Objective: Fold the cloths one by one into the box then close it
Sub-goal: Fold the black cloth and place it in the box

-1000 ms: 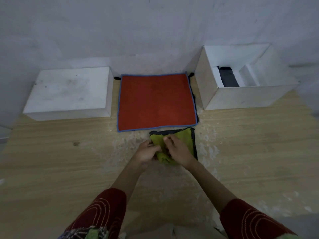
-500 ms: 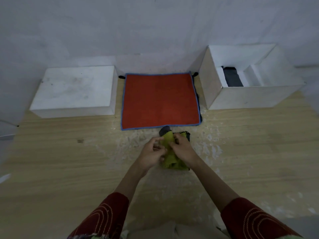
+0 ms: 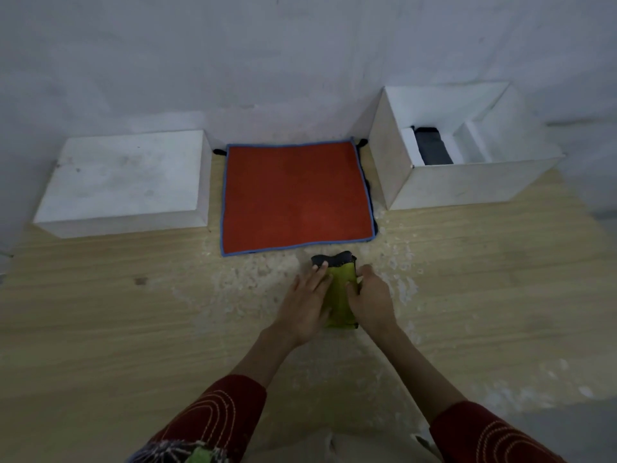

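Far left: a white block (image 3: 127, 182) sits closed-faced on the wooden table (image 3: 100, 312), close to the wall; whether it is the box's lid I cannot tell.
Left of centre: a red cloth (image 3: 295, 195) with blue edging lies spread flat between the white block and the box, its left edge just beside the block. Dark fabric peeks out at its far corners and along its right side, so something dark lies under it.
Left sleeve: dark red with pale stitched arcs (image 3: 213, 416), at the bottom of the view.
Left hand (image 3: 307, 302): palm down, fingers straight and together, pressing on the left side of the green cloth; its fingertips reach the cloth's dark far end. It curls round nothing.
Green cloth (image 3: 340, 295): folded into a narrow strip running away from the person, lying on the table just nearer than the red cloth's front edge and apart from it. A dark band of backing (image 3: 334, 259) shows at its far end.
Right hand (image 3: 370, 299): fingers bent round the strip's right edge, thumb lying on the green top, so it grips that side.
Right sleeve: same dark red cloth (image 3: 484, 432), at the lower right corner.
Box (image 3: 467, 185): white, open at the top, standing right of the red cloth and well apart from the green strip.
Inside the box: a dark folded cloth (image 3: 432, 148) lies in the left part, with white inner walls to its right.
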